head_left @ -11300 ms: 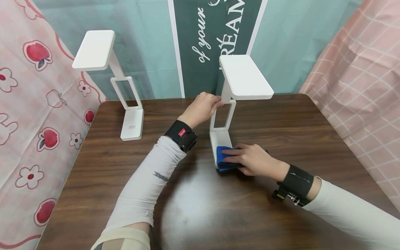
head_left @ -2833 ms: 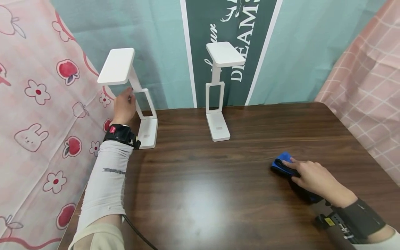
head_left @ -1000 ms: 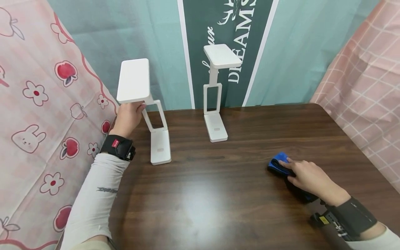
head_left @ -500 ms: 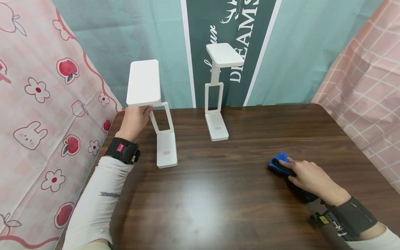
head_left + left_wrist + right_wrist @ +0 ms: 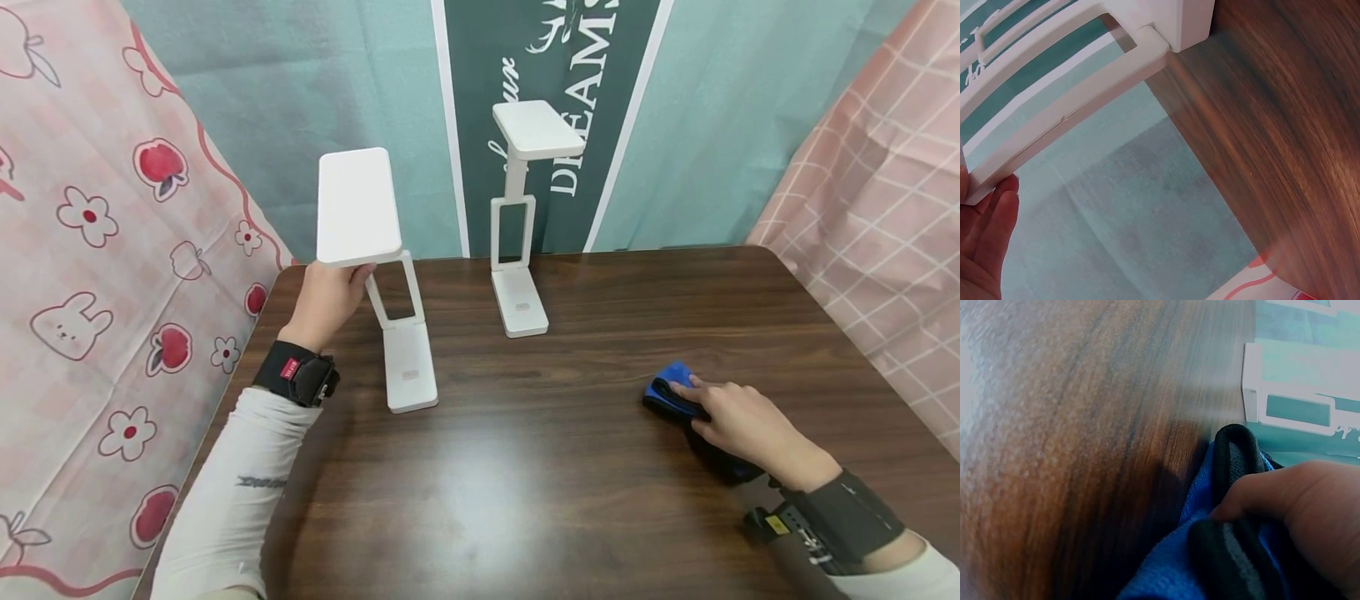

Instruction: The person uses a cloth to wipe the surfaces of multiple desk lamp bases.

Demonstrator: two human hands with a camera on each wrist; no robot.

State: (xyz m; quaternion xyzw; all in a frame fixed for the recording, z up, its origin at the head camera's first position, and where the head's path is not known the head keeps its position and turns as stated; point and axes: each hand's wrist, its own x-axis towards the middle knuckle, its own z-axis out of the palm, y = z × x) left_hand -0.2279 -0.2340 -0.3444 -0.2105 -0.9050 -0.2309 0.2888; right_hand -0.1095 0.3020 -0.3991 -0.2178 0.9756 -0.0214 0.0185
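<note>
My left hand (image 5: 326, 304) grips the upright of a white desk lamp (image 5: 408, 367), just below its flat rectangular head. Part of the hand is hidden under that head. In the left wrist view, fingertips (image 5: 1007, 187) close round one bar of the lamp's open frame (image 5: 1079, 106). On the right side of the table, my right hand (image 5: 742, 421) holds a folded blue cloth with black edging (image 5: 678, 400) low over the wood. The right wrist view has the thumb (image 5: 1260, 494) pressing into the bunched folds of the cloth (image 5: 1169, 565).
A second white desk lamp (image 5: 520, 304) stands near the back edge, right of the held one. Both are on a dark wood-grain table (image 5: 585, 500). A teal printed curtain (image 5: 360, 75) hangs behind, with pink cloths (image 5: 90, 275) at the sides.
Earlier, the left hand held the other lamp while the right hand pressed the cloth on its base. Since then, the left hand has gripped the left lamp and brought it forward and right.
</note>
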